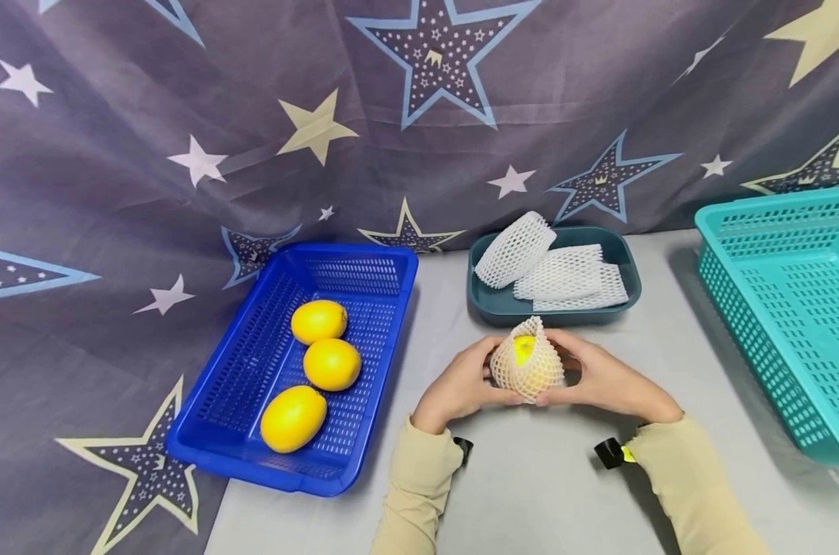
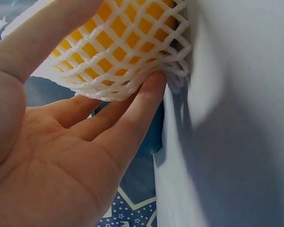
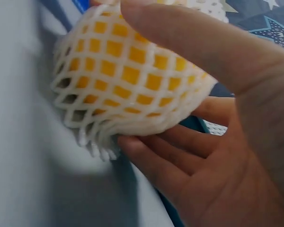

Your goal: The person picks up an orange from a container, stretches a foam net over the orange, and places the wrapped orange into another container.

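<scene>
Between my two hands is a yellow lemon-like fruit point(image 1: 524, 349) inside a white foam net sleeve point(image 1: 530, 378). My left hand point(image 1: 464, 383) grips the sleeved fruit from the left, thumb on the near side and fingers behind. On the opposite side my right hand point(image 1: 602, 375) holds it the same way. In the left wrist view, orange-yellow skin shows through the net point(image 2: 118, 47), and the fingertips touch its lower edge. The right wrist view has the net point(image 3: 132, 71) stretched round the fruit, its loose end bunched below.
Several more foam net sleeves point(image 1: 565, 274) lie in a dark teal tray point(image 1: 554, 314) just behind my hands. At left, a blue basket point(image 1: 384, 401) holds three yellow fruits point(image 1: 332, 364). A turquoise basket point(image 1: 759, 339) stands at right. A star-patterned cloth point(image 1: 253, 92) hangs behind.
</scene>
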Demonstrator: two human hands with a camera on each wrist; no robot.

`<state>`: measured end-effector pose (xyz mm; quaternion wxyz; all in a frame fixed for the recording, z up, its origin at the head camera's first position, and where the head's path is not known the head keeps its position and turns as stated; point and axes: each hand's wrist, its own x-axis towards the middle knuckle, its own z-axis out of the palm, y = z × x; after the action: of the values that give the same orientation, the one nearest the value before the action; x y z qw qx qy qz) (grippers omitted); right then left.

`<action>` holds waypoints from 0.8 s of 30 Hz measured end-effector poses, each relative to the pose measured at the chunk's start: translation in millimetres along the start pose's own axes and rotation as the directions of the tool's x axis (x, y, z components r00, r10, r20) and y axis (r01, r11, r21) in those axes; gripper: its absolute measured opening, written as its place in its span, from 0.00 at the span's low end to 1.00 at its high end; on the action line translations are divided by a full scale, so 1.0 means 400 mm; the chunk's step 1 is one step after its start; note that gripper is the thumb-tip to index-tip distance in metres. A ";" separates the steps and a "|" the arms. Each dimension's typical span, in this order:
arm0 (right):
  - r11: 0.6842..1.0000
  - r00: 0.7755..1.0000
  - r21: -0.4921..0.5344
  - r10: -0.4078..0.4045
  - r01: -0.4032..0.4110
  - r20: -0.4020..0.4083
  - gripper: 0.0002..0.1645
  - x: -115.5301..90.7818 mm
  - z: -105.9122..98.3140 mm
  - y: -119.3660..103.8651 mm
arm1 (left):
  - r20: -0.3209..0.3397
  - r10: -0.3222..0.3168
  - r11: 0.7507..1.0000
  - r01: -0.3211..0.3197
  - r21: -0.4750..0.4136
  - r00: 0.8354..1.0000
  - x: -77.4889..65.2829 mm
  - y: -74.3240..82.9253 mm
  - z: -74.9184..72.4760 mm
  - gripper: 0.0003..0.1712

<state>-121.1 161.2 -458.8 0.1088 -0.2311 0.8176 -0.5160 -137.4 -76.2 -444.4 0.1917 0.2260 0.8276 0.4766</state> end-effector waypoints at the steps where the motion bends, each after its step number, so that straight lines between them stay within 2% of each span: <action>1: 1.000 1.000 -0.005 -0.003 0.003 0.000 0.53 0.001 0.001 0.001 | 0.001 -0.001 1.000 0.001 0.003 1.000 0.001 0.000 0.000 0.45; 7: 0.999 1.000 -0.041 0.006 -0.006 -0.013 0.54 0.002 0.008 0.003 | 0.003 -0.009 1.000 0.009 0.000 1.000 0.001 -0.002 -0.001 0.45; 13: 0.993 0.999 -0.119 0.008 -0.013 -0.041 0.55 0.002 0.016 0.003 | -0.016 0.018 1.000 -0.018 -0.014 1.000 0.002 -0.003 0.001 0.44; 24: 1.000 0.997 0.015 -0.007 0.009 -0.080 0.50 -0.003 0.002 -0.002 | -0.077 0.032 0.995 -0.039 -0.093 0.997 -0.004 0.001 -0.002 0.42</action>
<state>-119.6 161.0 -458.6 0.0757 -0.2127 0.8164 -0.5316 -136.3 -77.4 -443.6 0.1622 0.2131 0.8067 0.5268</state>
